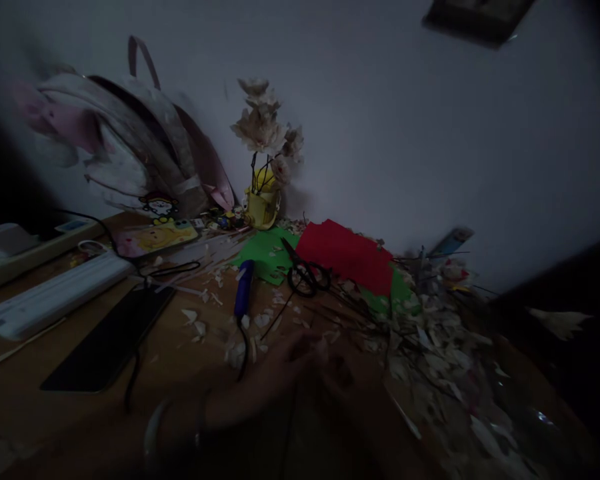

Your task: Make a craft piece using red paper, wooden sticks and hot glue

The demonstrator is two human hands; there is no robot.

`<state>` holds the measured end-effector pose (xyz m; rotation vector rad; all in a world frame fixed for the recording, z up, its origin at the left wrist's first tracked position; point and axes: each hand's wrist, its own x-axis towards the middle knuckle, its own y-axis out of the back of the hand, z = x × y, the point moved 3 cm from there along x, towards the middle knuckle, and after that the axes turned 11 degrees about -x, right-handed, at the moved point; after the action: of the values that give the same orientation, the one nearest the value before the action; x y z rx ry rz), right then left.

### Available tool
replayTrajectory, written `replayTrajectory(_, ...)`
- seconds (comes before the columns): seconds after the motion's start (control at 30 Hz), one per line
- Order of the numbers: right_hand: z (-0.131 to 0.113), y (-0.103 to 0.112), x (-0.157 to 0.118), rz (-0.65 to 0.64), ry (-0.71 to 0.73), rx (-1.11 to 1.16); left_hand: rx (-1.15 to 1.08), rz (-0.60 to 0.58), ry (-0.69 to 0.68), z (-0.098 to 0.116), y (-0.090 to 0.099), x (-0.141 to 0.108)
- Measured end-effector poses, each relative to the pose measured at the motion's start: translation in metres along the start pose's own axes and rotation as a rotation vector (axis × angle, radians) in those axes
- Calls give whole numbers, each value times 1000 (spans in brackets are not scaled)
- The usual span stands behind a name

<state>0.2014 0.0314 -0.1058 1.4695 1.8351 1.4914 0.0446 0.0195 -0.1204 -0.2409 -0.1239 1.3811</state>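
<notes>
Low in the middle of the dim head view, my left hand point(283, 363) and my right hand point(347, 377) meet close together. Their fingers are closed in a pinch around a small pale petal point(321, 351). A thin dark line, perhaps a stem, runs down below the hands. Beyond them lie black-handled scissors point(306, 275), open on the table, and a blue hot glue gun point(243, 290) with a black cord. Dark thin stems point(350, 303) and scattered pale petals point(437, 363) spread out to the right. The darkness hides much of the fingers.
Red paper point(347, 253) and green paper point(267, 253) lie behind the scissors. A yellow pot point(263, 207) holds pale flowers against the wall. On the left are a backpack point(145, 133), a dark phone point(110, 343), a white bar-shaped box point(55, 293) and a power strip point(30, 257).
</notes>
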Motion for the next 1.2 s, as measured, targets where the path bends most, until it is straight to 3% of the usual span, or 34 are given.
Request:
replayTrajectory(0.17,-7,3,1,-58,-7,50,-129,-15,-12,-6,-1,0)
replayTrajectory(0.57,-6,11,-8,-85,-37,165,-135,-75,57,3,-7,-1)
replayTrajectory(0.7,-4,9,-6,-68,-63,184,-18,-70,47,6,-7,-4)
replayTrajectory(0.9,-5,5,-1,-65,-37,210,80,71,-28,5,3,3)
replayTrajectory(1.03,-13,6,-2,-36,-22,251,67,-19,-61,8,0,0)
replayTrajectory(1.1,-17,7,-3,-17,-60,321,8,-99,-20,7,-4,-3)
replayTrajectory(1.2,-16,5,-3,-3,-250,441,-133,-109,63,1,-6,-3)
